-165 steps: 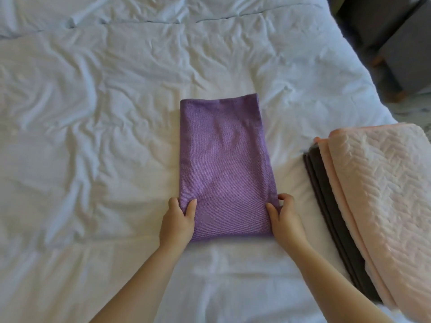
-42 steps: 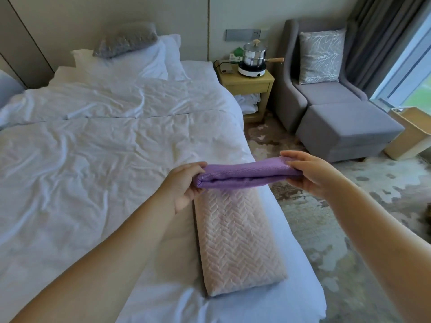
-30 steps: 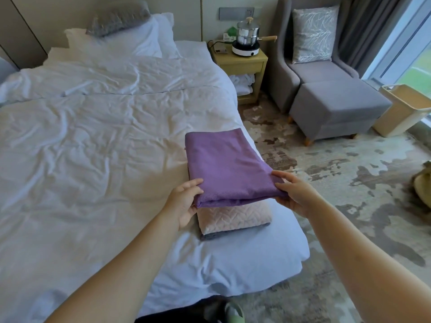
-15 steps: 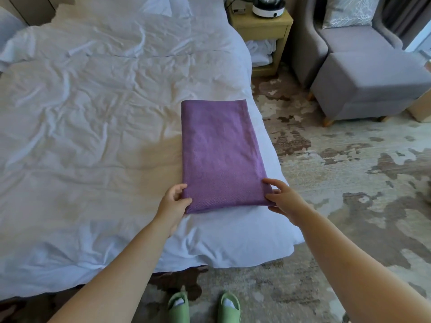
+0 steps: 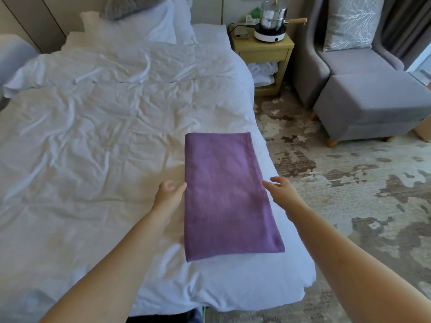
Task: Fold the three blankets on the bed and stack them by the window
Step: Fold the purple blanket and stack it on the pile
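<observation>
Folded purple blanket lies flat on the white bed, near its right edge, long side running near to far. Left hand is at the blanket's left edge, fingers loose, fingertips touching the cloth and gripping nothing. Right hand is just beside the right edge, fingers spread, holding nothing. A grey footstool stands far right on the patterned carpet.

A white bed is stretching ahead and left of the left grip, its pillows leaning against a beige wall. Beyond the right grip, a wooden nightstand is carrying a steel pot on a hotplate, and a grey armchair and footstool are standing on mottled carpet.
</observation>
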`<state>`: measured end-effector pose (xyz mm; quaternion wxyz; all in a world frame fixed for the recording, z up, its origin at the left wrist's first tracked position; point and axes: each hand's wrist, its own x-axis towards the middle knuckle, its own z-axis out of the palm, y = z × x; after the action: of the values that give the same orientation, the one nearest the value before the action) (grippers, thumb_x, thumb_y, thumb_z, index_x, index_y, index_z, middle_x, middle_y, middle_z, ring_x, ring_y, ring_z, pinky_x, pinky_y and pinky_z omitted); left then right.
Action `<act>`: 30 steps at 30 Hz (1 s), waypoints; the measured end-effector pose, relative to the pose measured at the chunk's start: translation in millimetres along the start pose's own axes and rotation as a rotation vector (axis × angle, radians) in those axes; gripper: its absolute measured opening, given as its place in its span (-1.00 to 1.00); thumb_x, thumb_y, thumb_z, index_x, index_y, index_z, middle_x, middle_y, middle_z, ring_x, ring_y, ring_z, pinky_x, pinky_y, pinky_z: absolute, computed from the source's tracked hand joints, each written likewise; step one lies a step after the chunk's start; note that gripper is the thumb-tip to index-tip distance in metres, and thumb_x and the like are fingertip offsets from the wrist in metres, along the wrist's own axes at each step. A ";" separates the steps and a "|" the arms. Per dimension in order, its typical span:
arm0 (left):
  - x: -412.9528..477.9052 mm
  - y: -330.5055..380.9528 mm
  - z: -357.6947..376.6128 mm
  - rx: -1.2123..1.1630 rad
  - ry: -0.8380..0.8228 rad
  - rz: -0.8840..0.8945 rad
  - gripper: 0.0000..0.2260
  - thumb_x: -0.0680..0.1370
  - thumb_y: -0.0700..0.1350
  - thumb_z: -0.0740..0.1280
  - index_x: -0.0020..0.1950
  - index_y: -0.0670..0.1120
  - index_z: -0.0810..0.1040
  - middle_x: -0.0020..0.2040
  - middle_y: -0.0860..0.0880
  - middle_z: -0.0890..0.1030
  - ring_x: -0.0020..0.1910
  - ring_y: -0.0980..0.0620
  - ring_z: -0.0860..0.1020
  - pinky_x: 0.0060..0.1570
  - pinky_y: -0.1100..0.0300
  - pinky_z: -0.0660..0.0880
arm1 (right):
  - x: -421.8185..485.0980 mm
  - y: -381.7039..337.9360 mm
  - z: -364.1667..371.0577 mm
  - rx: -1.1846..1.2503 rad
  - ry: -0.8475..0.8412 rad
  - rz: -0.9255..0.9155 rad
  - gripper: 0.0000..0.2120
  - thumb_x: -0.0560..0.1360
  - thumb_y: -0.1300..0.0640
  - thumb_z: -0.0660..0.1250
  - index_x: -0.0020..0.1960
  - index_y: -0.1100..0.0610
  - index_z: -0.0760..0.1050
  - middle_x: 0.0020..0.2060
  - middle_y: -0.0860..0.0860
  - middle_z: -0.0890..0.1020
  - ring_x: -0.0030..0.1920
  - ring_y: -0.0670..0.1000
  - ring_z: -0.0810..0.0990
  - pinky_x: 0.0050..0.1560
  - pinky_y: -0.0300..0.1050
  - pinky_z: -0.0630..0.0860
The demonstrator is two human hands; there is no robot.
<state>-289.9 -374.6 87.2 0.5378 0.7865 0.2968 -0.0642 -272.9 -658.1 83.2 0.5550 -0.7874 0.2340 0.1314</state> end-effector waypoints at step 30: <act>210.0 67.9 66.8 0.636 0.162 1.007 -0.83 0.52 -0.04 0.34 0.07 -0.05 0.59 0.09 -0.05 0.58 0.09 -0.12 0.52 0.17 -0.03 0.37 | 181.3 -65.8 89.2 -0.596 0.509 -0.472 -0.65 0.59 0.08 0.15 0.37 0.07 0.37 0.38 0.01 0.40 0.38 0.08 0.33 0.36 0.07 0.28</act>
<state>-67.6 -366.8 26.2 0.2159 0.9551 -0.1060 0.1728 -79.2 -597.0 20.8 0.2440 -0.9516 0.1293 -0.1347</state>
